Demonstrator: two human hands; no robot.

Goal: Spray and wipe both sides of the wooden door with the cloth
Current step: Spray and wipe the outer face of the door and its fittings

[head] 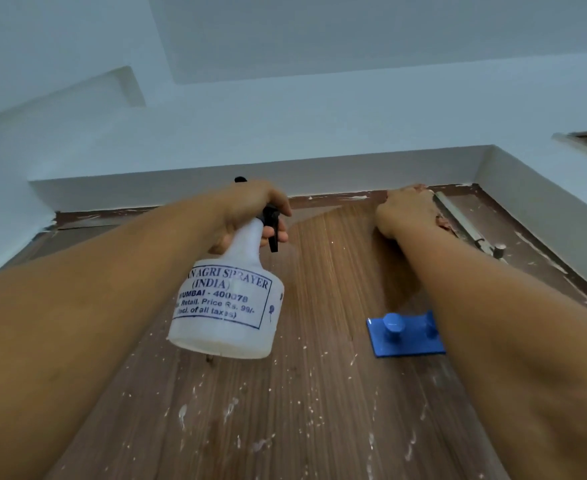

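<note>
Left hand point(250, 213) grips the neck of a white spray bottle point(228, 299), fingers point(274, 233) curled round the black trigger point(272, 226). The bottle's long axis runs up the wooden door point(302, 393), base toward the camera, nozzle toward the top edge. Right hand point(406, 213) presses a pinkish cloth point(444, 225) against the door's upper right corner; the cloth shows beyond the hand's edge, fingers hidden. A blue hook plate point(404, 336) sits below, beside a metal bolt point(472, 233).
</note>
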